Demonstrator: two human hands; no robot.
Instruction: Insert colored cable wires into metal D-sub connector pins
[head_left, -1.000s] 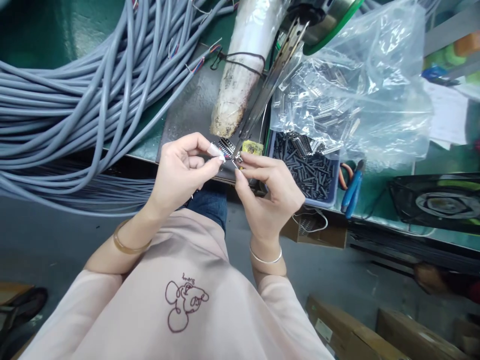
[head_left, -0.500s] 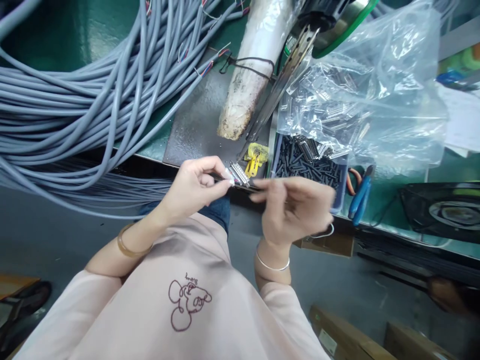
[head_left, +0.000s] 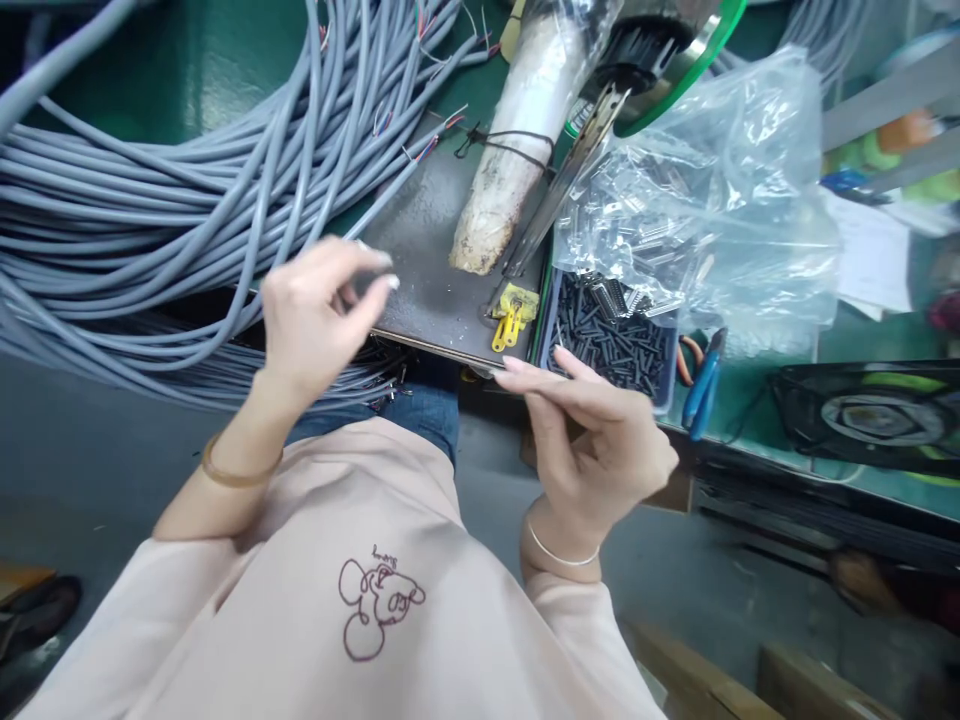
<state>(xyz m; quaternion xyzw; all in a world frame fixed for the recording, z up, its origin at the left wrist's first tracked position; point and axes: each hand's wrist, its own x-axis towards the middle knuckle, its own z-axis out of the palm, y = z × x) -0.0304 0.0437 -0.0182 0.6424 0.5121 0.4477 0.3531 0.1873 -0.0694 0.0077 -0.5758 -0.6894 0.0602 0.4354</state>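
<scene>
My left hand (head_left: 319, 310) hovers over the near end of the grey cables (head_left: 247, 220), thumb and fingers apart, with nothing between them. Below it, small metal-ended connectors (head_left: 395, 385) show among the cables by my lap. My right hand (head_left: 600, 425) is at the bench edge, its thumb pressed against the fingers; whatever the pinch holds, if anything, is hidden. Just beyond those fingertips lies a yellow clip-like piece (head_left: 511, 325) on the dark board (head_left: 420, 290). Beside the right hand stands a bin of short black tubes (head_left: 615, 340).
A white wrapped tube (head_left: 499, 190) and a slim metal arm (head_left: 562, 190) slant over the board. A clear plastic bag (head_left: 720, 210) of metal connectors rests on the bin. Blue-handled cutters (head_left: 703, 390) and a black fan-like unit (head_left: 885, 415) lie to the right.
My left hand has let go of the metal connector and moved left, away from my right hand, its fingers parting. My right hand has shifted slightly down, still pinched.
</scene>
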